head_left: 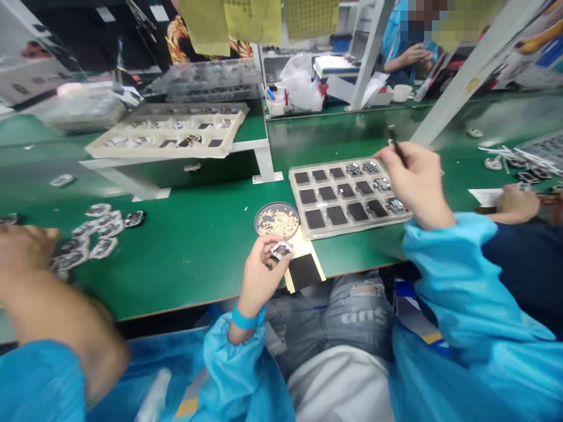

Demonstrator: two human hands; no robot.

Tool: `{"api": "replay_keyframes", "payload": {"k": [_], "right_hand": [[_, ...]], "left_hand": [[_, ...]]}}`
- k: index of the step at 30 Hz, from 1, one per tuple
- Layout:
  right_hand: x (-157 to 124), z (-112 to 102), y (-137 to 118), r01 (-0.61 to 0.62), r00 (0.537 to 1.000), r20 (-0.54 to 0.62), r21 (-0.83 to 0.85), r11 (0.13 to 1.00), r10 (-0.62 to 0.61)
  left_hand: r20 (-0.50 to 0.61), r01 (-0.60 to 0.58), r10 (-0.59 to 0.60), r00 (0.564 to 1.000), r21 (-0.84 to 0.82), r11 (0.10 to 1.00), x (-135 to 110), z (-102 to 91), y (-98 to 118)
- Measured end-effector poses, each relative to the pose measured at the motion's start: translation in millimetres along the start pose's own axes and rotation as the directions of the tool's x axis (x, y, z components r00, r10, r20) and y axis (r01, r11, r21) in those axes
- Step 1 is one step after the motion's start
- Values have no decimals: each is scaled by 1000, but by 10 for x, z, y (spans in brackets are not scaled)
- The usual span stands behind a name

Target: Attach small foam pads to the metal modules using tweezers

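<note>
My left hand pinches a small white-rimmed part with a dark middle, at the near edge of a round dish of tiny pale pieces. Raised over the right end of a clear compartment tray, my right hand is closed on a slim black pen-like tool; its exact kind is hard to make out. Dark square pads fill many of the tray's compartments, and small circuit boards lie in those on the right. Below the dish, a yellow-edged sheet with a black square overhangs the table edge.
On the left, a co-worker's arm reaches beside several white-rimmed parts. Another cream tray rests on a raised white shelf. A second co-worker's hand is at the right. A slanted white post rises behind the clear tray.
</note>
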State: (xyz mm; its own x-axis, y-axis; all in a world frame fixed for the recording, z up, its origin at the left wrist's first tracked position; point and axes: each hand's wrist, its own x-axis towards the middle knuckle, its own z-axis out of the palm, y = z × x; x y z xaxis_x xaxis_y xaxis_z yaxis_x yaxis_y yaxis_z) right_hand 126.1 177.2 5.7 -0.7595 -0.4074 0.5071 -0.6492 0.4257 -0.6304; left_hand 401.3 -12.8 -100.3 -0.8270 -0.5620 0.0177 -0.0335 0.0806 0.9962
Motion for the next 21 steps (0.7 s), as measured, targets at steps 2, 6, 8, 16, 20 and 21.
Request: {"api": "replay_keyframes", "payload": {"k": [2, 6, 8, 16, 20, 21], "right_hand": [[332, 171, 153, -127, 978, 117, -318, 940, 171], [718, 565, 318, -252, 857, 198, -645, 722, 476], [788, 670, 342, -257, 840, 205, -665, 701, 502], [801, 534, 298, -157, 894, 255, -592, 791, 368], [350, 388, -135, -122, 958, 207, -332, 935, 198], [172, 363, -266, -115, 962, 221, -211, 971, 162]], "left_hand": [[-6, 17, -18, 1000, -61, 998, 7, 1, -7], [19, 61, -59, 998, -142, 988, 29, -3, -28], [51, 106, -99, 994, -163, 981, 37, -2, -33], [53, 129, -120, 991, -223, 966, 49, -31, -14], [14, 116, -117, 993, -247, 962, 50, -51, -12], [-4, 104, -108, 994, -243, 964, 50, -53, -11]]}}
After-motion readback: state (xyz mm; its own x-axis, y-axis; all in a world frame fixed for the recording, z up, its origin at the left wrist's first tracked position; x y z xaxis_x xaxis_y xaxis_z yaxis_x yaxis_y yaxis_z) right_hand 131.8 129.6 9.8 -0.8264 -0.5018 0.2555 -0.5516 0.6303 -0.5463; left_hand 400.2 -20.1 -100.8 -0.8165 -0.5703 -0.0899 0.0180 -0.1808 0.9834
